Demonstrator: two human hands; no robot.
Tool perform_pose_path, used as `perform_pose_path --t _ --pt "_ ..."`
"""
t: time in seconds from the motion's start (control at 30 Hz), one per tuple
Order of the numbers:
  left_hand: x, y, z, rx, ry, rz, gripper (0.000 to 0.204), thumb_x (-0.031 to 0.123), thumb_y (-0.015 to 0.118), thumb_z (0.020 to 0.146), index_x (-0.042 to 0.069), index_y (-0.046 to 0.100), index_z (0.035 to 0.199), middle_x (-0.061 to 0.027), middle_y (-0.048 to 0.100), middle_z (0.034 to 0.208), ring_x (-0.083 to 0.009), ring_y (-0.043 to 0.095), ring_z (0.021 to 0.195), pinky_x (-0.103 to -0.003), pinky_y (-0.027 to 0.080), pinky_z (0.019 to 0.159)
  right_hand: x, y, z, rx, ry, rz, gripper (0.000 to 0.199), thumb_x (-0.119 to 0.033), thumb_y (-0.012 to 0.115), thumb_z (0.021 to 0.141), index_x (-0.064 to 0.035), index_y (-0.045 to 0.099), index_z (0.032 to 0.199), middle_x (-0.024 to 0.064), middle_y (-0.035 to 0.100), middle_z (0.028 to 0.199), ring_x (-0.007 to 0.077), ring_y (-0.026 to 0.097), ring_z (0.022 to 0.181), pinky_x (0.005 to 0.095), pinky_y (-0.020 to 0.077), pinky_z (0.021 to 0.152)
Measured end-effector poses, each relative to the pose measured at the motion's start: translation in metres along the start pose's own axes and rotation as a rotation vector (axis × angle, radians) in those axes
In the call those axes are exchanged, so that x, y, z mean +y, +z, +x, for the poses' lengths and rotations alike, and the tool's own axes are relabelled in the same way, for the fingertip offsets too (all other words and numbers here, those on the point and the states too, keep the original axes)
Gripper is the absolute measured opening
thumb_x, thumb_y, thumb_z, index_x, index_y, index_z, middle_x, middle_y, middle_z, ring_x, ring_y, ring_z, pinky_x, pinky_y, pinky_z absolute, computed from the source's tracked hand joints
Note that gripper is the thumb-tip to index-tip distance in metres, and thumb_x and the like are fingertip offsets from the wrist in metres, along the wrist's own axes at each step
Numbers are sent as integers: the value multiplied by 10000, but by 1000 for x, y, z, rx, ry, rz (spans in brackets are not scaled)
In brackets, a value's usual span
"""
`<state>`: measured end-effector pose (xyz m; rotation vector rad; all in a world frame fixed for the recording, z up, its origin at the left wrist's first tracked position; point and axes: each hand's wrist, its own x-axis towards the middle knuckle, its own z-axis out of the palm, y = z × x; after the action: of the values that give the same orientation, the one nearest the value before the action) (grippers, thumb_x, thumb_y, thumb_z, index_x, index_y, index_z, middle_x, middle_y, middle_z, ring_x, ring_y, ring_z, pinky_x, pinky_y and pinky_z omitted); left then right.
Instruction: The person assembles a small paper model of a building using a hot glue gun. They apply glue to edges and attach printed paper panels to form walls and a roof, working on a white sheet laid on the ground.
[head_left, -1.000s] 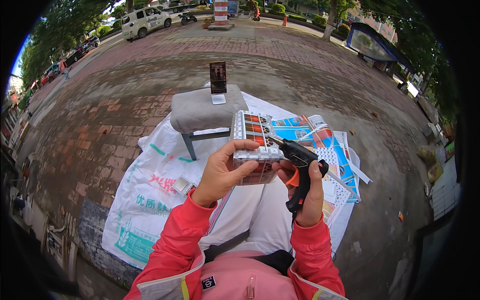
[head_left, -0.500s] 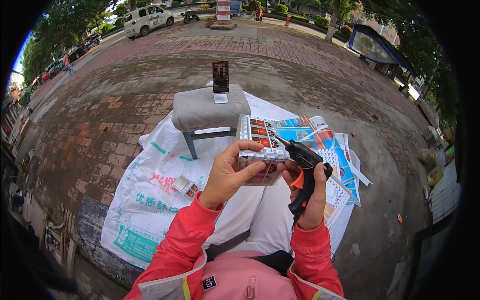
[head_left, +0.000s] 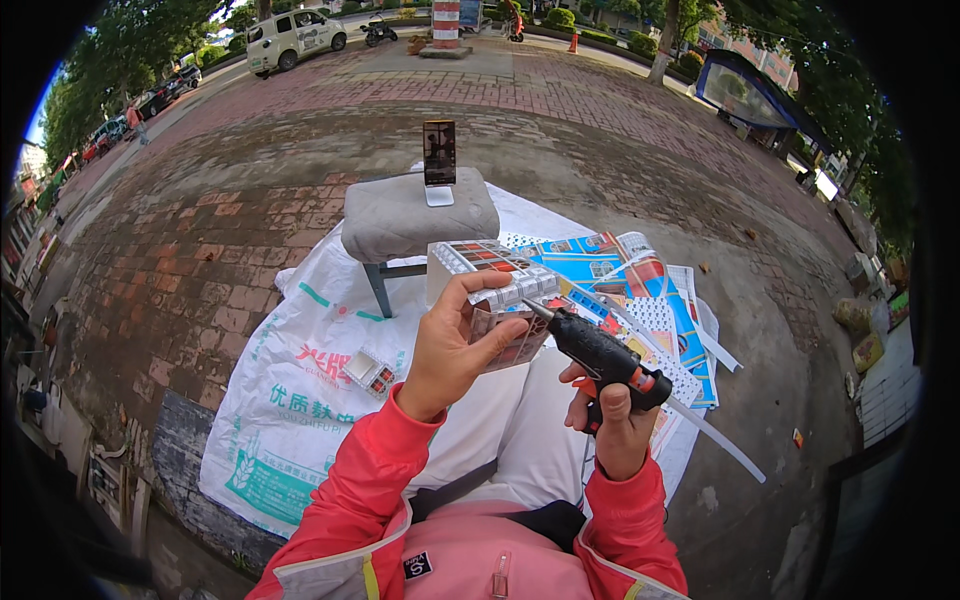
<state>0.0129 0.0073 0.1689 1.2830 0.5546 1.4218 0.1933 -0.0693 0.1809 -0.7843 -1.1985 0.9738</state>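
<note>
Above the white sack (head_left: 300, 400), left hand (head_left: 450, 350) clamps a patterned box (head_left: 495, 300), right hand (head_left: 610, 425) grips a glue gun (head_left: 600, 355).

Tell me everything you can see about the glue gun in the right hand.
The glue gun is black, seemingly plastic, with an orange trigger and a metal-looking nozzle. A pale translucent glue stick juts from its rear, slanting down and rightward. The right hand grips its handle from below, over the lap. The barrel tilts up toward the left, its tip touching or nearly touching the small printed cardboard model held by the left hand.
</note>
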Motion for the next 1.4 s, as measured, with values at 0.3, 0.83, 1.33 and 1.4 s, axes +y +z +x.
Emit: perform_pose_path --t 0.3,0.83,1.33,1.4 --pt "-2 -2 0 -6 71 109 472 -82 644 858 -27 468 1293 -82 591 1095 -78 596 892 -213 513 740 17 -2 2 -87 -115 -372 446 -399 698 885 32 598 938 84 539 801 173 497 681 281 410 635" --pt "-3 0 0 -15 69 110 493 -116 625 841 -28 466 1299 -90 577 1179 -95 585 984 -230 501 832 17 0 5 -79 -143 -444 380 -337 712 883 21 586 898 84 517 765 194 489 645 288 406 609" --pt "1 2 -2 -31 84 103 478 -59 672 860 -29 454 1283 -106 585 1171 -128 611 997 -245 521 820 20 -9 5 54 -94 -412 371 -322 709 894 -12 523 813 27 418 675 133 371 603 268 345 550" --pt "1 3 -3 -31 88 113 477 -48 677 861 -32 454 1282 -108 583 1176 -131 610 1002 -249 518 830 21 -12 5 60 -111 -435 363 -316 707 896 -14 524 813 21 421 666 127 369 596 267 342 544"
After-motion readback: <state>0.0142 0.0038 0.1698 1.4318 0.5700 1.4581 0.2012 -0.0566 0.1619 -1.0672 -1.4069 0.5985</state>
